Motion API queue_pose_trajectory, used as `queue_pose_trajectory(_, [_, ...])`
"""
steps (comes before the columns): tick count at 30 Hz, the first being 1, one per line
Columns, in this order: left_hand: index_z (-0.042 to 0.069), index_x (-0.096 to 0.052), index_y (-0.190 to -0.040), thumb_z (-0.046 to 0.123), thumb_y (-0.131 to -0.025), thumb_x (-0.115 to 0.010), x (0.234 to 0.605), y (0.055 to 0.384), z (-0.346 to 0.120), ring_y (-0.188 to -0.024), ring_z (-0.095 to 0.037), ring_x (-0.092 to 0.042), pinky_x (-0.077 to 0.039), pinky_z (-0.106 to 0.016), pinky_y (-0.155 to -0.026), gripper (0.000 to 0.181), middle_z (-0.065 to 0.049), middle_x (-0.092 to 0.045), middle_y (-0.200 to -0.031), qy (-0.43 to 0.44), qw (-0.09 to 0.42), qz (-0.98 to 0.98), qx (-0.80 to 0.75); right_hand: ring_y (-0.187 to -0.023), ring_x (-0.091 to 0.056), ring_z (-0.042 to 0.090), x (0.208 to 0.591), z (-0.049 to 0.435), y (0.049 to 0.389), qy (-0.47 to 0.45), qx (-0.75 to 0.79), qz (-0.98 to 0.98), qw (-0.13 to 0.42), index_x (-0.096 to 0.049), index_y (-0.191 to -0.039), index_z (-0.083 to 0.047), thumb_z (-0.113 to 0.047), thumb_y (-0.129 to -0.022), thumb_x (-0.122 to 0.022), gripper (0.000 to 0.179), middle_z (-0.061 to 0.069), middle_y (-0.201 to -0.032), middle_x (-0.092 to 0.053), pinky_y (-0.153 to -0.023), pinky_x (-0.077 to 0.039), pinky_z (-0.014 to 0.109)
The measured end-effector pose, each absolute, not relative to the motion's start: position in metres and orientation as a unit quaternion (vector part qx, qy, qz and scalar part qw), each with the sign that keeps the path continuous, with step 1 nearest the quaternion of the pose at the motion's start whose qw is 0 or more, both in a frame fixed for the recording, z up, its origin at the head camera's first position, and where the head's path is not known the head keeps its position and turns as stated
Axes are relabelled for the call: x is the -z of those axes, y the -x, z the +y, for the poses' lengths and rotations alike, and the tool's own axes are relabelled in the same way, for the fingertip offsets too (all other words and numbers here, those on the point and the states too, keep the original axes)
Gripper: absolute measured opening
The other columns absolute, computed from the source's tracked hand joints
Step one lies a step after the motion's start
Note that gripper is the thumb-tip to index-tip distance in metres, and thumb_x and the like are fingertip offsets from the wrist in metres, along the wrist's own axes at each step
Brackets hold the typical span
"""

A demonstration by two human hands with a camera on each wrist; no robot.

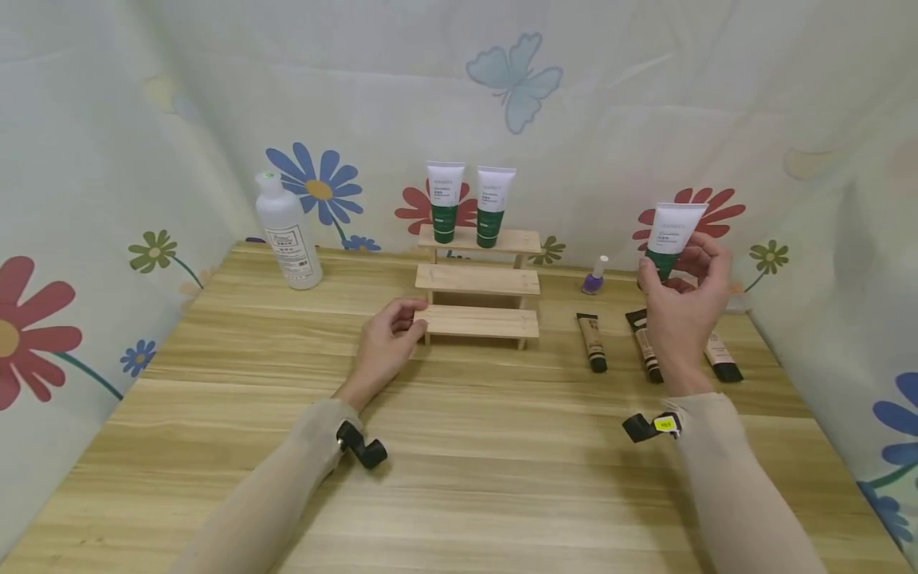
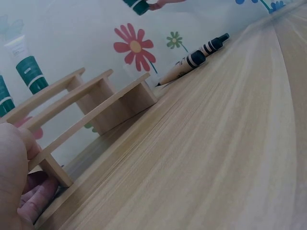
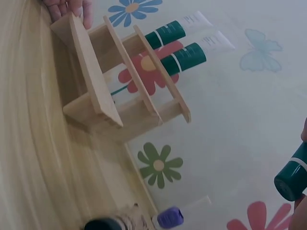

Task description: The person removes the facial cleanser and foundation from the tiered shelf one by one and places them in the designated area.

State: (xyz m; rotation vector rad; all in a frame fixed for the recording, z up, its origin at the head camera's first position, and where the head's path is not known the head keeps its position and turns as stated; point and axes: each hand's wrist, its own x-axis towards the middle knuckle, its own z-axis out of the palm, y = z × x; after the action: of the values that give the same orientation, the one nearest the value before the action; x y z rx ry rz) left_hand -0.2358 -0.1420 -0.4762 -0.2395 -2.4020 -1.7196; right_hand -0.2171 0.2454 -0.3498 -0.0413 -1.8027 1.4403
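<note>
A three-tier wooden stand (image 1: pixel 476 279) sits toward the back of the table. On its top tier two white-and-green squeeze tubes, a left one (image 1: pixel 445 203) and a right one (image 1: pixel 493 207), stand upright on their green caps. My left hand (image 1: pixel 387 339) grips the left end of the lowest tier, thumb and fingers around the board's edge, as the left wrist view also shows. Held up at the right in my right hand (image 1: pixel 688 295) is a third white-and-green squeeze tube (image 1: pixel 672 231), cap end down, pinched near its green lower part.
A clear plastic bottle (image 1: pixel 289 231) with a white label stands at the back left. Right of the stand is a purple nail polish bottle (image 1: pixel 594 276). Several beige tubes with black caps, one (image 1: pixel 592 343) nearest the stand, lie around and below my right hand.
</note>
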Motion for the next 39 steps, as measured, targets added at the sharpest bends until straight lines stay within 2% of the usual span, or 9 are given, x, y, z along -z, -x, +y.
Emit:
queue_pose_trajectory(6, [0.02, -0.076, -0.133, 0.02, -0.109, -0.073, 0.476, 0.236, -0.143, -0.109, -0.019, -0.072, -0.059, -0.021, -0.088, 0.025, -0.004, -0.073, -0.121, 0.08, 0.087, -0.809, 0.576, -0.109, -0.058, 0.011, 0.356, 0.266, 0.198, 0.045, -0.556, -0.723, 0.409, -0.06, -0.148, -0.019, -0.014, -0.099, -0.083, 0.055, -0.012, -0.12, -0.058, -0.085, -0.049, 0.025])
queue_pose_trajectory(11, [0.02, -0.076, -0.133, 0.02, -0.109, -0.072, 0.475, 0.236, -0.142, -0.11, -0.019, -0.072, -0.059, -0.021, -0.089, 0.024, -0.004, -0.073, -0.121, 0.078, 0.085, -0.807, 0.579, -0.108, -0.059, 0.011, 0.362, 0.282, 0.185, 0.059, -0.546, -0.723, 0.42, -0.061, -0.148, -0.017, -0.01, -0.098, -0.082, 0.054, -0.011, -0.12, -0.059, -0.082, -0.049, 0.023])
queue_pose_trajectory(19, [0.019, -0.075, -0.133, 0.02, -0.109, -0.072, 0.475, 0.236, -0.142, -0.11, -0.019, -0.072, -0.059, -0.021, -0.09, 0.025, -0.005, -0.073, -0.121, 0.075, 0.084, -0.809, 0.577, -0.109, -0.058, 0.007, 0.379, 0.306, 0.173, 0.103, -0.513, -0.738, 0.425, -0.062, -0.149, -0.017, -0.01, -0.098, -0.083, 0.056, -0.017, -0.118, -0.055, -0.084, -0.05, 0.023])
queue_pose_trajectory(28, [0.021, -0.075, -0.133, 0.021, -0.109, -0.073, 0.476, 0.235, -0.142, -0.111, -0.019, -0.072, -0.059, -0.022, -0.091, 0.025, -0.004, -0.073, -0.122, 0.072, 0.083, -0.811, 0.574, -0.109, -0.057, 0.006, 0.387, 0.318, 0.149, 0.133, -0.505, -0.753, 0.399, -0.061, -0.151, -0.015, -0.008, -0.097, -0.083, 0.058, -0.016, -0.118, -0.055, -0.085, -0.049, 0.02])
queue_pose_trajectory(39, [0.022, -0.075, -0.133, 0.022, -0.109, -0.072, 0.475, 0.235, -0.142, -0.111, -0.018, -0.072, -0.059, -0.022, -0.091, 0.024, -0.003, -0.073, -0.122, 0.072, 0.085, -0.814, 0.571, -0.11, -0.053, 0.002, 0.421, 0.347, 0.133, 0.214, -0.481, -0.78, 0.337, -0.06, -0.154, -0.023, -0.018, -0.1, -0.084, 0.06, -0.019, -0.12, -0.053, -0.089, -0.046, 0.017])
